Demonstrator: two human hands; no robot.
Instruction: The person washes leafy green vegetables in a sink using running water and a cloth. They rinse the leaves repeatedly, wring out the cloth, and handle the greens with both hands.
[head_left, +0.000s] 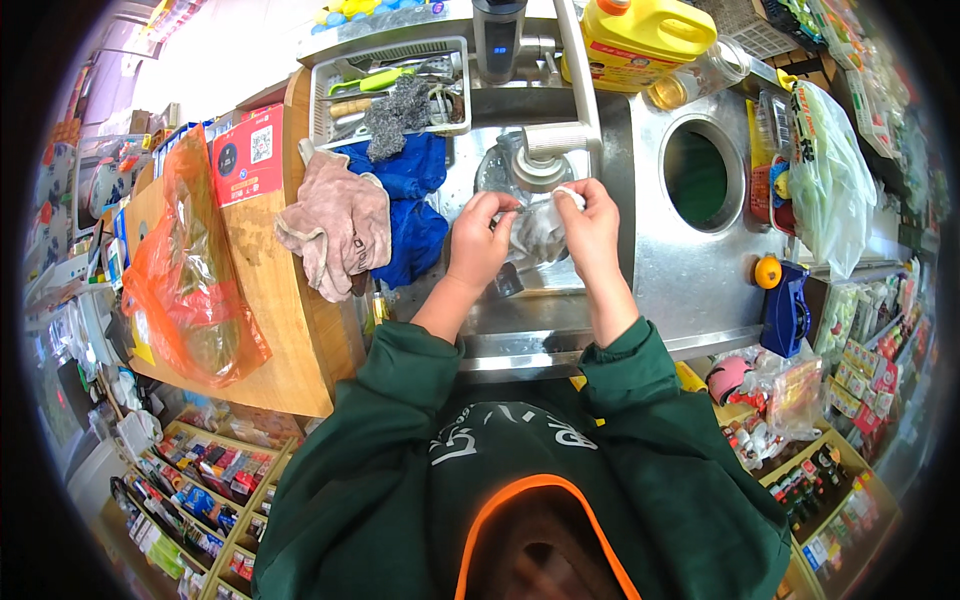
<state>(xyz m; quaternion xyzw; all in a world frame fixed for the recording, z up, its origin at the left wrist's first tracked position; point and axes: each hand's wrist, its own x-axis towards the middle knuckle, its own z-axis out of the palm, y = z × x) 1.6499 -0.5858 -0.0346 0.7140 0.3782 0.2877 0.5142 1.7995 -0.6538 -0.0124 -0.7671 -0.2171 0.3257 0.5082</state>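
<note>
Both hands are over the steel sink (517, 311), below a faucet with a ribbed round head (544, 154). My right hand (594, 225) grips a white cloth (571, 199) between thumb and fingers. My left hand (480, 236) pinches a small dark thing (493, 223), mostly hidden by the fingers. Between the hands is a blurred greyish-white mass (538, 231), perhaps part of the cloth or running water; I cannot tell which. A clear rounded vessel (491, 169) is in the basin behind the faucet head. Lower down lies a dark translucent piece (510, 279).
A white basket (316, 105) holds utensils and steel wool (396, 112). A pink cloth (337, 217) and blue cloth (416, 232) hang left. A yellow jug (637, 45) and glass jar (697, 75) stand behind. Right are a round counter hole (697, 176) and blue tape dispenser (785, 309).
</note>
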